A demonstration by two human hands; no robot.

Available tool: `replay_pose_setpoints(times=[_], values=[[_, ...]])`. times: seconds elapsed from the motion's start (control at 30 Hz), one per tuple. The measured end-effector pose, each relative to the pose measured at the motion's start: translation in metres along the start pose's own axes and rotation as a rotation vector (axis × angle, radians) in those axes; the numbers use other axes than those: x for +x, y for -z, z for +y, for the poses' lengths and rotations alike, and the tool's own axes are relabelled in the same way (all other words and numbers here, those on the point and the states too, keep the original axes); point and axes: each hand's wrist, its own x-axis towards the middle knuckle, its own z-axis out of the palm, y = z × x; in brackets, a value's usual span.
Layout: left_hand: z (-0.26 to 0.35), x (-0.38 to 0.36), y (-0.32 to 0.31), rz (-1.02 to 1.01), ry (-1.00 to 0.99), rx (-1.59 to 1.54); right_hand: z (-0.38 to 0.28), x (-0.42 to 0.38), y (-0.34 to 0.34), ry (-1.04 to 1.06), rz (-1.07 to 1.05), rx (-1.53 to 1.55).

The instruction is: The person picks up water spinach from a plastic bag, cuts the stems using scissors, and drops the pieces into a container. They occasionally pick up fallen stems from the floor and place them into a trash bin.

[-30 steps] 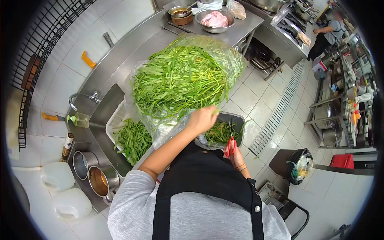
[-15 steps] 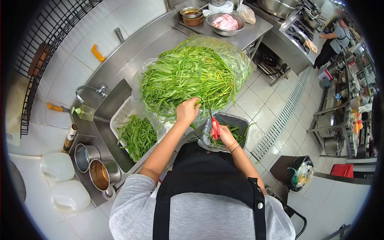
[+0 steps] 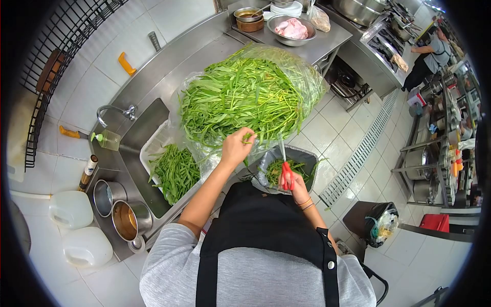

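Note:
A big heap of long-stemmed leafy greens [image 3: 240, 97] lies in a clear plastic bag [image 3: 312, 84] ahead of me. My left hand [image 3: 236, 149] is closed on a small piece of green stem [image 3: 248, 137], just in front of the heap. To its right, my right hand [image 3: 297, 190] grips red-handled scissors [image 3: 287, 175], their blades pointing toward the heap's near edge. Below the scissors is a grey bin [image 3: 313, 176] holding green stems. Left of my left hand, more greens [image 3: 176, 173] lie in a white basket [image 3: 147, 152] at the sink.
A steel sink [image 3: 158, 117] with a tap [image 3: 116, 111] lies left, with metal pots [image 3: 132, 220] and white jugs [image 3: 88, 247] nearer. Raw meat sits in a steel bowl [image 3: 292, 31] at the back. Another person [image 3: 432, 53] stands far right. A black-lined bin [image 3: 371, 222] is at right.
The scissors and my right hand have moved right and toward me, away from the heap. My left hand has drawn slightly back from the heap with a bit of stem.

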Motion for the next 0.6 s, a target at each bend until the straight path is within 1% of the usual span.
replay_pose_setpoints(times=[0.03,0.07,0.1,0.17,0.23,0.3,0.37,0.43,0.5,0.53,0.57,0.6], values=[[0.005,-0.002,0.007,0.017,0.050,-0.095,-0.003,0.002,-0.001,0.000,0.000,0.000],[0.005,-0.005,0.011,0.120,-0.037,-0.230,-0.007,0.007,-0.001,0.025,0.028,0.010],[0.000,-0.007,0.016,0.118,-0.039,-0.230,-0.012,0.013,-0.002,0.051,0.056,0.021],[-0.013,-0.009,0.029,0.427,-0.066,-0.427,-0.016,0.025,0.000,0.017,0.032,0.004],[-0.005,-0.015,0.061,0.554,0.072,-0.580,-0.018,0.037,-0.002,-0.050,-0.005,-0.057],[-0.007,-0.018,0.094,0.716,0.031,-0.734,-0.012,0.046,0.000,-0.073,-0.020,-0.067],[0.004,-0.023,0.137,0.790,0.025,-0.851,-0.012,0.050,-0.003,-0.073,0.009,-0.113],[-0.004,-0.033,0.178,0.796,-0.057,-0.876,-0.008,0.050,-0.004,-0.061,-0.005,-0.109],[-0.018,-0.041,0.208,0.843,-0.063,-0.761,-0.006,0.047,-0.006,-0.047,-0.018,-0.106],[-0.028,-0.045,0.218,0.922,0.025,-0.612,-0.005,0.044,-0.007,-0.069,-0.004,-0.102],[-0.052,-0.051,0.226,0.927,0.025,-0.611,-0.005,0.041,-0.008,-0.090,0.012,-0.099],[-0.086,-0.057,0.232,0.900,0.043,-0.423,-0.002,0.039,-0.007,-0.110,0.012,-0.103]])
